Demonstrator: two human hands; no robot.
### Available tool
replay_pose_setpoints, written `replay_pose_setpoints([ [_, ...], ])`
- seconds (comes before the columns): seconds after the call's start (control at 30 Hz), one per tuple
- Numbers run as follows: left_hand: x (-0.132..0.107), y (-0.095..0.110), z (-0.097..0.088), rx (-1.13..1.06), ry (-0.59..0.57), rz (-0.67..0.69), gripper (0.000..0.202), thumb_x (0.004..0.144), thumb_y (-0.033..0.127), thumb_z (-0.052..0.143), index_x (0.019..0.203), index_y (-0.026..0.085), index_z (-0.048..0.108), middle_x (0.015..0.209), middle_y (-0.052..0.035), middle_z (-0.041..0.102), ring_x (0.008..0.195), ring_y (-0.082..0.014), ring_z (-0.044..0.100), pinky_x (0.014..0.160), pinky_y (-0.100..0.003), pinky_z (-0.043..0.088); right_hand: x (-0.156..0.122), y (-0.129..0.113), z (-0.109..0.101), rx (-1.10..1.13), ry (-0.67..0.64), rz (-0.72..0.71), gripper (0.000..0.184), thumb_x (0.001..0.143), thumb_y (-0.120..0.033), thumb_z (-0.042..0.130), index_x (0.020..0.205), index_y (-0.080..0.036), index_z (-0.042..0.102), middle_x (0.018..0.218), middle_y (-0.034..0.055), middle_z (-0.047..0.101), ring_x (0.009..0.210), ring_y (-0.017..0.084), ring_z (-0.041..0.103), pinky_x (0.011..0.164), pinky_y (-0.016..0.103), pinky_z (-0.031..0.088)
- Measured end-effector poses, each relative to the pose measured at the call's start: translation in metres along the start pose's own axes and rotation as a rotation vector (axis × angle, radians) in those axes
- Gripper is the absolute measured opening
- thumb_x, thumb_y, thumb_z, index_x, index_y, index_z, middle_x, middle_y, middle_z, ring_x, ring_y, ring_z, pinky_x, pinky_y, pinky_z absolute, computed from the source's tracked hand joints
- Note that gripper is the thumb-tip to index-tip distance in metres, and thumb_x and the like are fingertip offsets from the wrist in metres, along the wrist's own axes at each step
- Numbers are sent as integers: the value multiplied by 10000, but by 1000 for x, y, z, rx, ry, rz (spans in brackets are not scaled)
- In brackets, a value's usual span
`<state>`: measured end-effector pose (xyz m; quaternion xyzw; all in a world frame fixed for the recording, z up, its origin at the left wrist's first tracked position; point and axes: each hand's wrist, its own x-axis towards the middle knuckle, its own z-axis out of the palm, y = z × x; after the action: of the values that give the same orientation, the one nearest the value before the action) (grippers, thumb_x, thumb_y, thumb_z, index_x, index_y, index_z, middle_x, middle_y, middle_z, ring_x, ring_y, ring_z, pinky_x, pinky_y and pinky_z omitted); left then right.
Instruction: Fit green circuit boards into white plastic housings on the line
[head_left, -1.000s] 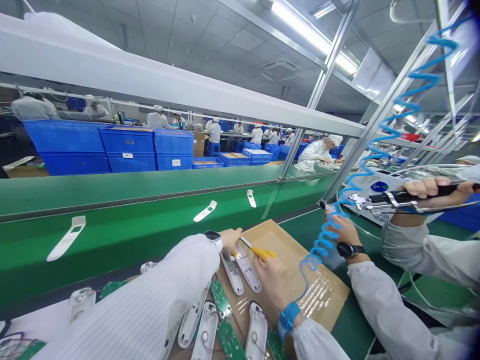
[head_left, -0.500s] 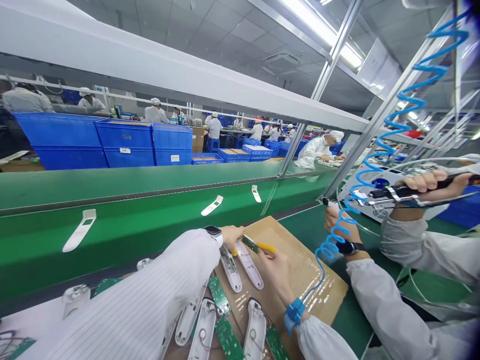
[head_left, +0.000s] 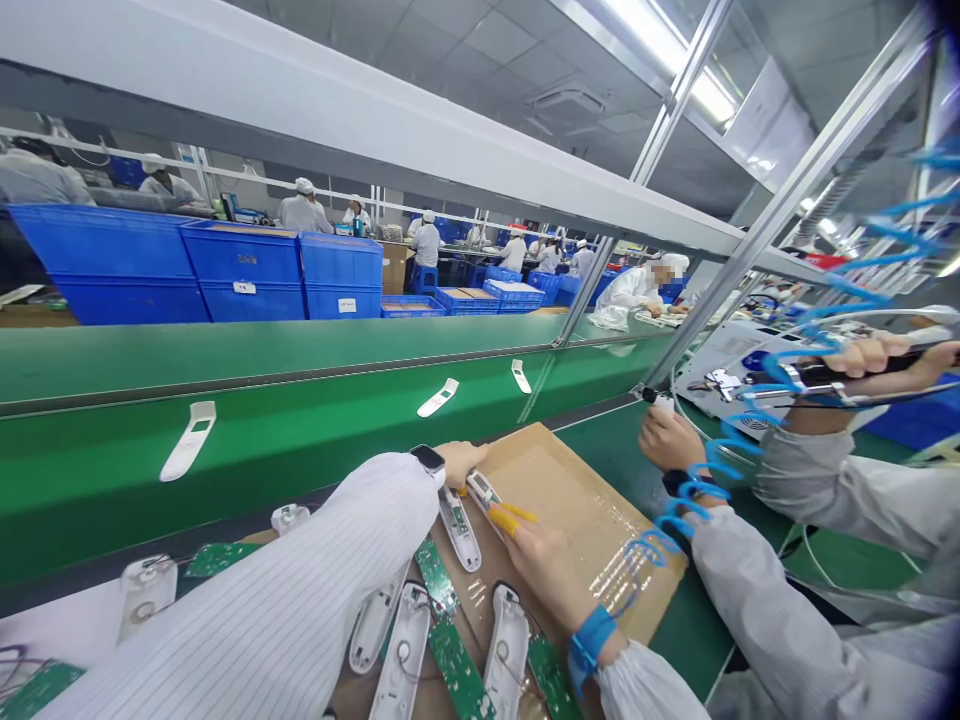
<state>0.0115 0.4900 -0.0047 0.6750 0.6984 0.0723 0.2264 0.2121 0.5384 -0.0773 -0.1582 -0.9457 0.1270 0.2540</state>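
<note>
My left hand (head_left: 460, 461), a watch on its wrist, is curled over the end of a white oblong housing (head_left: 482, 489) at the near edge of a cardboard board (head_left: 592, 505). My right hand (head_left: 541, 562), with a blue strap on the wrist, is closed round a yellow-handled tool (head_left: 507, 518) whose tip touches that housing. Just left of it, a second white housing (head_left: 460, 527) lies on the board. More housings (head_left: 507, 652) and green circuit boards (head_left: 454, 664) lie nearer to me.
A green conveyor belt (head_left: 300, 440) carries white housings (head_left: 190, 440) past me. On the right a co-worker's hand (head_left: 667, 438) holds a small part, the other hand (head_left: 877, 355) a tool on a blue coiled cord (head_left: 679, 510). Blue crates (head_left: 247, 270) stand behind.
The white housings on the belt have travelled to the right. My right hand has drawn the yellow tool down and left against the housing under my left hand. The blue cord has swung.
</note>
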Motion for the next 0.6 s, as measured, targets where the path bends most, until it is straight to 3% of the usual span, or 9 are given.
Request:
replay_pose_setpoints([
  [0.07, 0, 4, 1, 10, -29, 30, 371, 839, 263, 614, 1195, 192, 538, 1194, -83, 600, 1080, -240, 584, 920, -469, 485, 2, -8, -7, -24, -57, -16, 331, 893, -241, 404, 997, -228, 719, 922, 73, 744, 741, 212, 702, 684, 312, 541],
  [0.2, -4, 21, 7, 23, -59, 123, 276, 836, 278, 614, 1094, 181, 602, 1215, -77, 597, 1133, -243, 547, 977, -494, 431, 0, -27, -29, -57, -88, 31, 349, 920, -308, 380, 1080, -198, 670, 1039, 86, 713, 959, 217, 669, 822, 317, 530],
  [0.27, -9, 29, 10, 61, -67, 162, 269, 804, 258, 650, 1057, 171, 620, 1200, -74, 607, 1184, -261, 510, 1020, -527, 370, -12, -39, -42, -89, -58, 122, 412, 935, -370, 345, 1107, -138, 639, 1002, 126, 708, 914, 235, 679, 753, 338, 555],
  [0.37, -18, 38, 10, 135, -93, 203, 293, 736, 195, 700, 1018, 147, 633, 1192, -81, 613, 1247, -290, 449, 1043, -559, 316, -39, -62, -57, -205, -74, 259, 645, 846, -559, 455, 1190, -25, 570, 916, 194, 695, 774, 320, 687, 593, 423, 561],
  [0.43, -24, 44, 8, 161, -95, 217, 340, 697, 147, 713, 1027, 141, 628, 1223, -91, 595, 1266, -301, 422, 1040, -556, 314, -57, -77, -60, -268, -160, 333, 790, 752, -618, 534, 1229, 12, 540, 983, 236, 671, 847, 380, 668, 662, 492, 551],
  [0.53, -39, 58, 5, 151, -85, 235, 444, 653, 131, 736, 1078, 151, 606, 1260, -95, 572, 1265, -297, 415, 1038, -528, 324, -76, -87, -63, -189, -275, 458, 725, 747, -581, 508, 1196, -15, 566, 1084, 234, 639, 969, 369, 634, 811, 485, 516],
  [0.6, -55, 71, 8, 120, -67, 201, 374, 686, 179, 722, 1043, 152, 614, 1187, -89, 609, 1187, -269, 487, 997, -489, 380, -86, -81, -64, -57, -276, 540, 622, 742, -551, 488, 1138, -83, 594, 1080, 190, 648, 982, 333, 631, 833, 447, 503],
])
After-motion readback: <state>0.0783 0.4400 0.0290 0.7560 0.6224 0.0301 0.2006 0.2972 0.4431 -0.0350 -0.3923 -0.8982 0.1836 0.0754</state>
